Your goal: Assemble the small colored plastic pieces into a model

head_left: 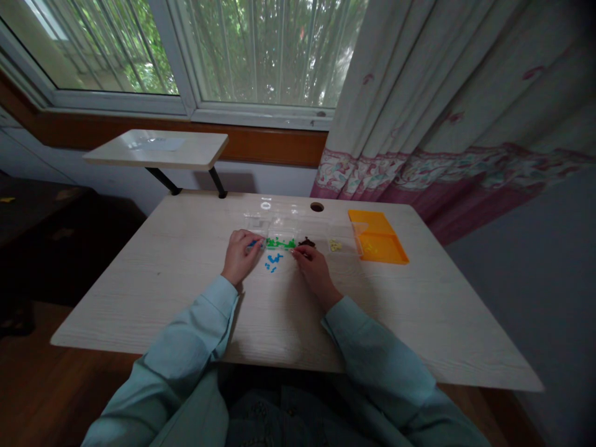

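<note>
A clear plastic compartment box [321,228] lies across the desk, holding small pieces sorted by colour. Green pieces [280,243] fill a middle section, dark brown pieces [306,242] the one beside it, and pale yellow pieces [335,246] one farther right. My left hand [241,256] is over the box's left end, fingers curled down beside some blue pieces; what they grip is hidden. At the front edge, by the green and brown sections, my right hand [314,268] is pinched, its content too small to make out. Loose blue pieces [274,261] lie between my hands.
An orange tray [384,239] with a few yellow bits sits right of the box, close to its clear end. Behind are a round cable hole [317,207] and a raised white shelf [186,149] on black legs. Window and curtain [395,112] stand beyond the desk [186,310].
</note>
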Available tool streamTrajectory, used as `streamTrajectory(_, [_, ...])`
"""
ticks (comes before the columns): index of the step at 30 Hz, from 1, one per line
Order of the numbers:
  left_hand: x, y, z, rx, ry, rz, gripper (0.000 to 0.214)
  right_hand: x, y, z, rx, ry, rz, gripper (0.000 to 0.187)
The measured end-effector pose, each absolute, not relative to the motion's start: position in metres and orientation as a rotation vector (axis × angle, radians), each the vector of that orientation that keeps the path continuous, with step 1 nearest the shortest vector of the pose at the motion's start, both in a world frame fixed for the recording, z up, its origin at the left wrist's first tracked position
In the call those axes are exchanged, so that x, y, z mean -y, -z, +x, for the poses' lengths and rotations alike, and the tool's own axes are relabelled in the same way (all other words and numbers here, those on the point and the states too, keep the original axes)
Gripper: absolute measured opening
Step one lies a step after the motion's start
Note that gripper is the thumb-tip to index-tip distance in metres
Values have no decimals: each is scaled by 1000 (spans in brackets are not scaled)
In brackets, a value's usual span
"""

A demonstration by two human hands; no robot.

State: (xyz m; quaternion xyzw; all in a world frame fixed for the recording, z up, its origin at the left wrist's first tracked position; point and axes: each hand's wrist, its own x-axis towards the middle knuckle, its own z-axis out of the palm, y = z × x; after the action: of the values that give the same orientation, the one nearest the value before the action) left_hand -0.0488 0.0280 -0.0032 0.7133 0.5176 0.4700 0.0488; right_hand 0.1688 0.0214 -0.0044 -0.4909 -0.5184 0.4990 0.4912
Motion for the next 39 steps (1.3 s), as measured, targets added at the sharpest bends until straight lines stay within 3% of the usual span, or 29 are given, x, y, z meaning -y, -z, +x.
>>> streamTrajectory(6, [-8, -6, -20, -1281, -1373, 2328, 22, -9, -7, 159, 962, -1708, -992, 32])
streamTrajectory(16, [-6, -2, -11, -1213, -1409, 2339, 17, 0, -6, 152, 846, -1894, -864, 33])
streamTrajectory(32, [-4, -4, -12, -1310, -1383, 2290, 15, -2, -4, 150, 941, -1746, -1009, 43])
streamTrajectory(39, [-10, -9, -26, -1444, -1527, 2136, 17, -19, 5, 168, 1380, -1205, -1128, 42])
